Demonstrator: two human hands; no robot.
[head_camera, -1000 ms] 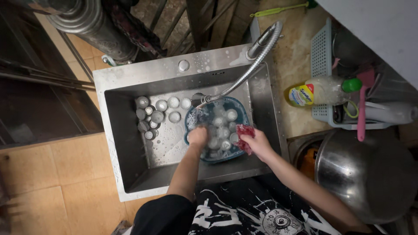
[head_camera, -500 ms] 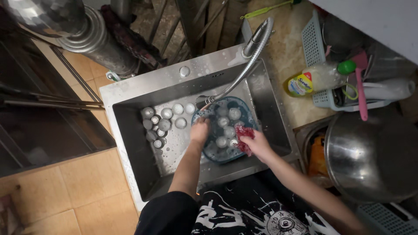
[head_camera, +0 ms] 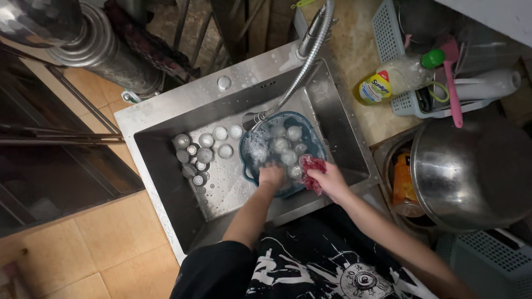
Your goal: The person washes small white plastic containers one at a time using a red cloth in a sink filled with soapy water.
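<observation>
**Steel sink, washing partly done**

Steel surrounds the work: a wet, sudsy sink [head_camera: 166, 182] set in a stone table [head_camera: 360, 50], with a hose tap [head_camera: 299, 77] bending down into it. At the right sits a large metal bowl [head_camera: 471, 171], and above it a plastic basket [head_camera: 399, 55] holding a yellow bottle of dish soap [head_camera: 388, 80] and a pink-handled brush [head_camera: 451, 83].

In the sink stands a blue basin [head_camera: 310, 138] with several small round cups [head_camera: 285, 144] sitting in foam; these look unfinished. A second group of small cups [head_camera: 202, 152] lies on the sink floor left of the basin, apart from it, so I judge these sorted out already, though whether rinsed I cannot tell.

The left hand [head_camera: 271, 176] reaches into the basin's near edge, fingers curled down among the cups; what it grips is hidden in foam. The right hand [head_camera: 331, 180] closes its fingers on a red scrubber [head_camera: 312, 168] at the basin's right rim. Roughly half the cups seem left.
</observation>
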